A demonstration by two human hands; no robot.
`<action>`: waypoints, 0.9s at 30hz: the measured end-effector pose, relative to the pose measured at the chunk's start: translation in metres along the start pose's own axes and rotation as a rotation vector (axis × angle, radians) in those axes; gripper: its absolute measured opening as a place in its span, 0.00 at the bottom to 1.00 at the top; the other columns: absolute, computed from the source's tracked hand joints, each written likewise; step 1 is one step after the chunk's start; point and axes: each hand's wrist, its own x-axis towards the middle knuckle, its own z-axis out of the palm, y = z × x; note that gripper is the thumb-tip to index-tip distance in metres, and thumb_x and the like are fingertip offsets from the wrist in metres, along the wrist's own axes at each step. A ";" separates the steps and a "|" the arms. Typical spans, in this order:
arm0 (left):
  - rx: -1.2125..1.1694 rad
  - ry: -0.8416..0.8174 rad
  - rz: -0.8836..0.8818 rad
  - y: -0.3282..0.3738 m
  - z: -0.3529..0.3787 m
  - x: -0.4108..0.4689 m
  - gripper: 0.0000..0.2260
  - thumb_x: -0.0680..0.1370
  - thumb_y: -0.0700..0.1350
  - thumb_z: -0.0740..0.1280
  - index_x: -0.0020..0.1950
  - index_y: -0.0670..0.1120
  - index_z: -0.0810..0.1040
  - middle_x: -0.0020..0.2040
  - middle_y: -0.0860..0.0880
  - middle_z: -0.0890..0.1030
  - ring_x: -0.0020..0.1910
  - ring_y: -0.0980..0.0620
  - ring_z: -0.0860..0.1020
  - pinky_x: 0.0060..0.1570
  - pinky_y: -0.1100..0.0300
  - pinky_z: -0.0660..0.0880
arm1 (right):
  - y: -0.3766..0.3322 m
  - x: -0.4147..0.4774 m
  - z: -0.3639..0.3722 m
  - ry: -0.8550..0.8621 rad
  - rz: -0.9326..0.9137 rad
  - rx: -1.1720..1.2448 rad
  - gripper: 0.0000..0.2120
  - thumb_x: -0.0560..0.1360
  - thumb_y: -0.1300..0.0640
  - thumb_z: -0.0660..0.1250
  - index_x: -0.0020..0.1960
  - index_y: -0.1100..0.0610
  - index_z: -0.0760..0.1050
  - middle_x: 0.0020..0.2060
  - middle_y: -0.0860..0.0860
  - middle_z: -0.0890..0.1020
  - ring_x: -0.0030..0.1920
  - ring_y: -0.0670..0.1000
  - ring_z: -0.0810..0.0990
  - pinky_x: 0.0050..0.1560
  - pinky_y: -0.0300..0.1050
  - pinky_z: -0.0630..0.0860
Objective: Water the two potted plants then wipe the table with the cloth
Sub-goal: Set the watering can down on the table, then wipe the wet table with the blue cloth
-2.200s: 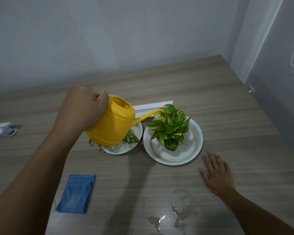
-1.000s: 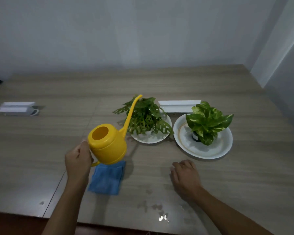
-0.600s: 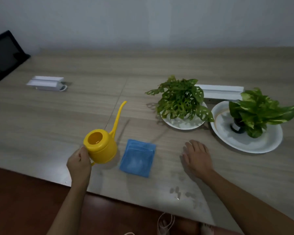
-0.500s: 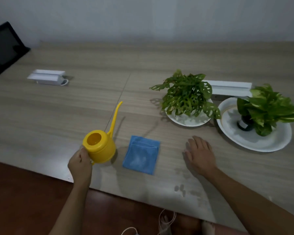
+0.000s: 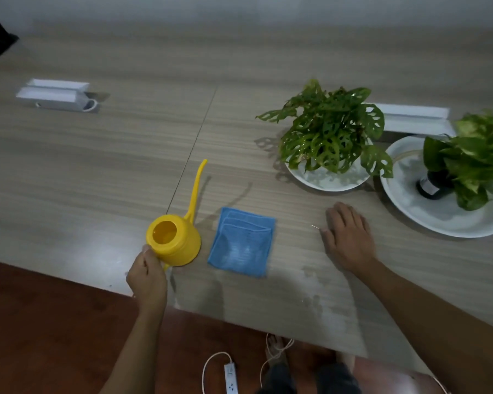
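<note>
the watering looks done and the step in hand is parking the yellow watering can, which sits at or just above the table near its front edge, lower left of centre, upright with its long spout aimed toward the top of the frame; whether its base touches the wood i cannot tell. the left hand is clenched around the can's handle from the near side, forearm rising from the bottom edge. the right hand lies flat and released on the table, fingers spread, holding nothing, right of centre, its arm running off to the lower right corner. the blue cloth lies folded between the two hands, just beside the can. the two potted plants, the holey-leaved plant and the broad-leaved plant, each stand on a white plate at upper right. faint wet patches show on the wood below the right hand. my guess: the next move calls for letting go of the can, taking up the cloth, and wiping those patches
</note>
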 end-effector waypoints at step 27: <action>0.680 -0.824 0.991 0.036 0.178 -0.167 0.26 0.83 0.60 0.50 0.81 0.57 0.54 0.82 0.49 0.51 0.81 0.42 0.44 0.75 0.38 0.50 | 0.031 0.012 0.032 -0.080 0.030 -0.095 0.27 0.81 0.41 0.42 0.79 0.45 0.48 0.80 0.48 0.49 0.78 0.53 0.44 0.76 0.56 0.45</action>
